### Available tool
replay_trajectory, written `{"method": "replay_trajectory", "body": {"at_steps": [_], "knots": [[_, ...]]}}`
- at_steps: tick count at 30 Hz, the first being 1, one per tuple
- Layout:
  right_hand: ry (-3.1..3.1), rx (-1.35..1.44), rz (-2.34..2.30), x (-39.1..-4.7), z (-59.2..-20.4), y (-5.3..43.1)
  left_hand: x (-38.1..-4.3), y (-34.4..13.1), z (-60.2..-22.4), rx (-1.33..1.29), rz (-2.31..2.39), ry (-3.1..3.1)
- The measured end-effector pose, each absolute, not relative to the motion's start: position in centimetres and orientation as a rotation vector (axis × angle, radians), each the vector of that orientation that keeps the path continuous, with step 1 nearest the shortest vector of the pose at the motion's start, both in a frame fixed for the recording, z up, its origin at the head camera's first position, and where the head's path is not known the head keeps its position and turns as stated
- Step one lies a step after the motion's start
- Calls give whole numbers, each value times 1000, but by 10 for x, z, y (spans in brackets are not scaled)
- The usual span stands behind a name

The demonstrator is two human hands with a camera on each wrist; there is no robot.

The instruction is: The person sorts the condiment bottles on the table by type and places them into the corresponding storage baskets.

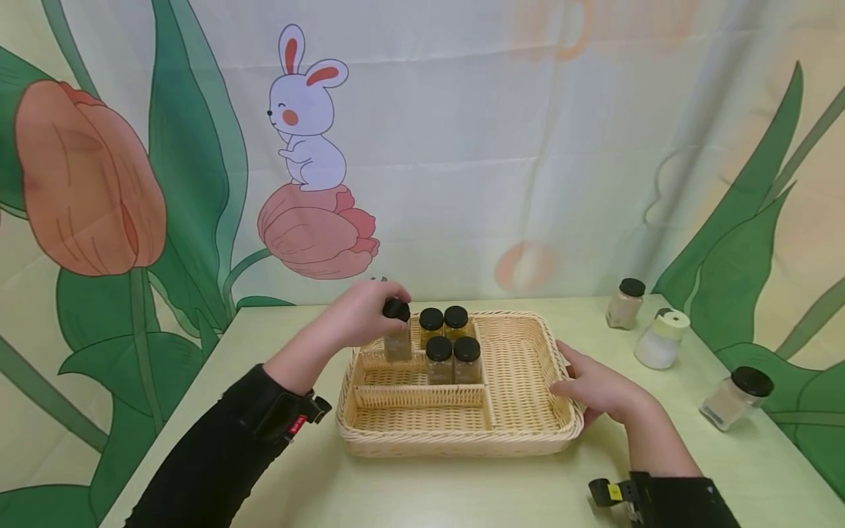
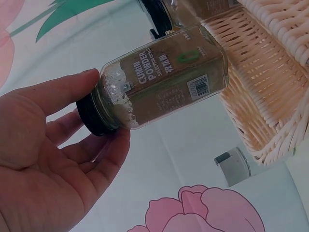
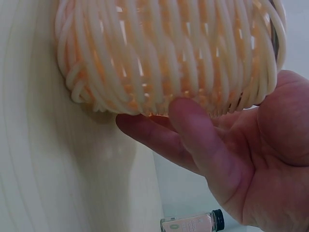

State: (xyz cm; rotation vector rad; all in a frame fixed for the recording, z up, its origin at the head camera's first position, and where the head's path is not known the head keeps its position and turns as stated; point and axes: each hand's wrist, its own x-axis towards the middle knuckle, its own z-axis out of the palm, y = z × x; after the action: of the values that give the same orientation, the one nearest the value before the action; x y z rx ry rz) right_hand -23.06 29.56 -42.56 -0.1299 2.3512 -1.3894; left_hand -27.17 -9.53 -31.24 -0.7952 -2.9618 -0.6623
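My left hand [image 1: 359, 315] holds a glass spice jar [image 2: 164, 77] by its black lid, thumb on one side and fingers on the other. Its label reads cumin powder. The jar is upright over the left part of a pale wicker basket [image 1: 455, 440], overlapping the divider behind the middle compartment in the head view. Two black-lidded jars [image 1: 432, 326] stand in the back left compartment, and two more jars [image 1: 439, 361] in the middle one. On the basket's right side, my right hand [image 1: 604, 389] grips the rim and outer wall.
To the right on the table [image 1: 290, 491] are a black-lidded jar [image 1: 624, 304], a white shaker with a pale yellow-green cap [image 1: 662, 339], and a tilted black-lidded jar [image 1: 736, 398]. A printed cloth [image 1: 449, 147] hangs behind the table.
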Motion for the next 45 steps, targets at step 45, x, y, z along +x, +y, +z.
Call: {"method": "replay_trajectory", "body": {"at_steps": [45], "knots": [[2347,-123,-1386,-230,-424,296,-269,-68,-340,-919,-477,-3035]]}}
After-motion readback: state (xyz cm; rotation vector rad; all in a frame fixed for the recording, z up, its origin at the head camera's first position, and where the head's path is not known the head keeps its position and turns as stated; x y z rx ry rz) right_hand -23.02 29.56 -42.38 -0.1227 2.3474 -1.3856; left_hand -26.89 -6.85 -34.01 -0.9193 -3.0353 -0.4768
